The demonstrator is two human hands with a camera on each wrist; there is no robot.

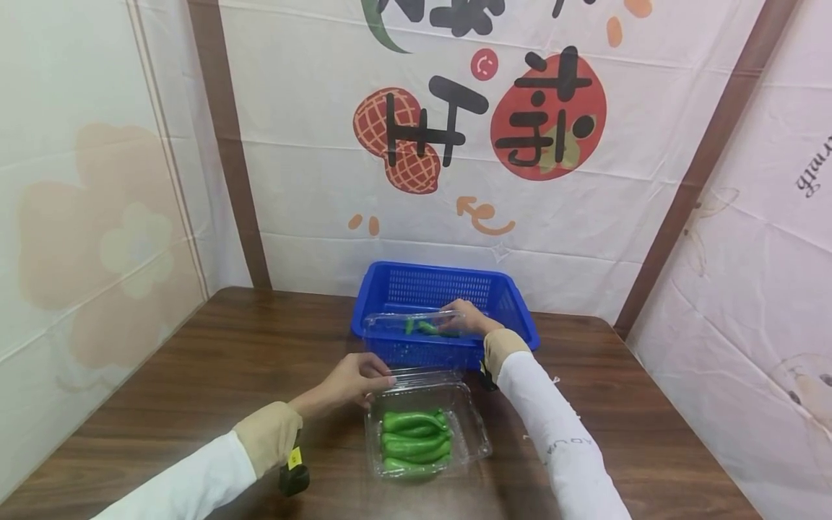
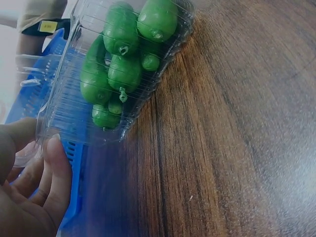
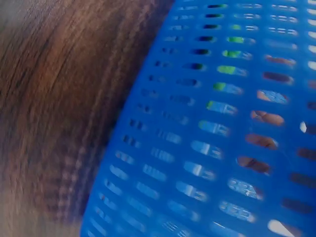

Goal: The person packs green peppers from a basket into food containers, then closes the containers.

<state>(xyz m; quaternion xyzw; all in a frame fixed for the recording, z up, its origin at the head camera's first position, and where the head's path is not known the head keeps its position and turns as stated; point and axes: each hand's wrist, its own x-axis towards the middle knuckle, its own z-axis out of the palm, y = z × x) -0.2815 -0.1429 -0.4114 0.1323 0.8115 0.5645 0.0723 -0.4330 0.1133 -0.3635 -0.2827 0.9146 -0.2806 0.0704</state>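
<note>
A clear plastic clamshell box (image 1: 479,433) stands open on the table, its hinged lid (image 1: 383,319) raised toward the basket. Several green peppers (image 1: 416,445) lie side by side in it; the left wrist view shows their ends (image 2: 123,71) through the box wall. My left hand (image 1: 354,379) pinches the box's rim on the hinge side between thumb and fingers. Over the front wall of the blue basket (image 1: 520,307), my right hand (image 1: 469,316) reaches inside, beside green peppers (image 1: 427,328) seen through the lid. Its fingertips are partly hidden, and their grip is unclear.
The brown wooden table (image 1: 292,325) carries the box in front and the basket behind it. A printed cloth wall (image 1: 312,217) rises right behind the basket, with more cloth at both sides. In the right wrist view, the slotted basket wall (image 3: 163,148) fills most of the picture.
</note>
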